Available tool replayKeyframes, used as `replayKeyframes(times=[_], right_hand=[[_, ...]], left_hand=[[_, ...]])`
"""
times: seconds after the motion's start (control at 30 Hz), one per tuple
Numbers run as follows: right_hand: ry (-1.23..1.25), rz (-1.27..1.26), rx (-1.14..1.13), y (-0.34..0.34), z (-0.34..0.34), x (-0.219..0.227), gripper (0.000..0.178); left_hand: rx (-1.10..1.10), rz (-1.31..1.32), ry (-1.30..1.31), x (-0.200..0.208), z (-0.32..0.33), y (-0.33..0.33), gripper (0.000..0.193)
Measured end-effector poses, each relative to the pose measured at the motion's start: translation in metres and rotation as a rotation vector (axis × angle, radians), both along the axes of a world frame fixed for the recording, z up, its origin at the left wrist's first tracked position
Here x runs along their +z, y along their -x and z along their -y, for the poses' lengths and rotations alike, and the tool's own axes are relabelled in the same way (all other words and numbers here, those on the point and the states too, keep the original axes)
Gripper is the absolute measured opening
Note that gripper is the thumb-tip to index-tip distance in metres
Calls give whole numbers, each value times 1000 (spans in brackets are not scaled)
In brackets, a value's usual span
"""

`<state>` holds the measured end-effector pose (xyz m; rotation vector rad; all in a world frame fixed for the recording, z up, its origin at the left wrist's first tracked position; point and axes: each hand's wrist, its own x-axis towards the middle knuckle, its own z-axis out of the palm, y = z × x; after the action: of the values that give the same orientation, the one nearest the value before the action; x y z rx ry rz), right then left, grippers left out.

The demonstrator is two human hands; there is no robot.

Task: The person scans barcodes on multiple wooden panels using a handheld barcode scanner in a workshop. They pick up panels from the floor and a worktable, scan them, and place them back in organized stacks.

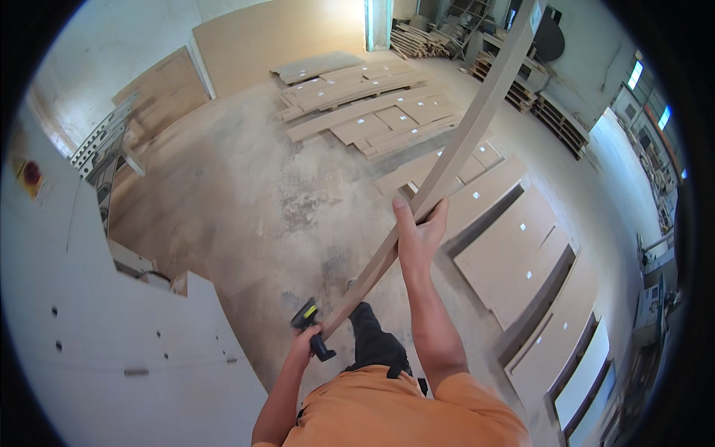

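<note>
A long, narrow wooden board [474, 123] runs diagonally from beside my left hip up to the far right, tilted with its far end raised. My right hand [421, 232] is closed around its middle, the thumb up along the left edge. A pale label shows near the board's top end. My left hand [304, 344] is wrapped round a black handheld scanner [306, 316] with a yellow patch, beside the board's lower end. Whether those left fingers also grip the board is hidden.
Flat panels [514, 249] with white labels lie in rows along my right and ahead. A large white machine housing [126, 343] stands close on my left. Big sheets [275, 45] lean against the far wall. Pallets [558, 123] and stacked wood strips [418, 43] sit at the far right.
</note>
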<state>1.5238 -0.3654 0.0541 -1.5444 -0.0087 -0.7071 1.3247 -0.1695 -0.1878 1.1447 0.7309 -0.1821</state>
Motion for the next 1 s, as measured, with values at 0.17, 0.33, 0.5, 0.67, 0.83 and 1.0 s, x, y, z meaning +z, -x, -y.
replayKeyframes(times=[0.17, 0.33, 0.5, 0.67, 0.83, 1.0], right_hand=[[-204, -185, 29, -179, -45, -11, 42], [-280, -321, 36, -302, -128, -59, 47], [-474, -584, 101, -396, -205, -150, 58], [-446, -746, -27, -535, -289, -238, 53], [-419, -830, -56, -664, -365, -272, 42], [-340, -929, -45, -780, -425, -281, 51]], left_hand=[[262, -27, -150, -23, -98, -105, 26], [493, 62, -262, -7, -243, -181, 42], [411, 56, -483, 24, -362, -260, 41], [264, -47, -534, 18, -464, -403, 45], [122, -31, -479, 40, -542, -542, 30], [249, -111, -458, 71, -571, -672, 28]])
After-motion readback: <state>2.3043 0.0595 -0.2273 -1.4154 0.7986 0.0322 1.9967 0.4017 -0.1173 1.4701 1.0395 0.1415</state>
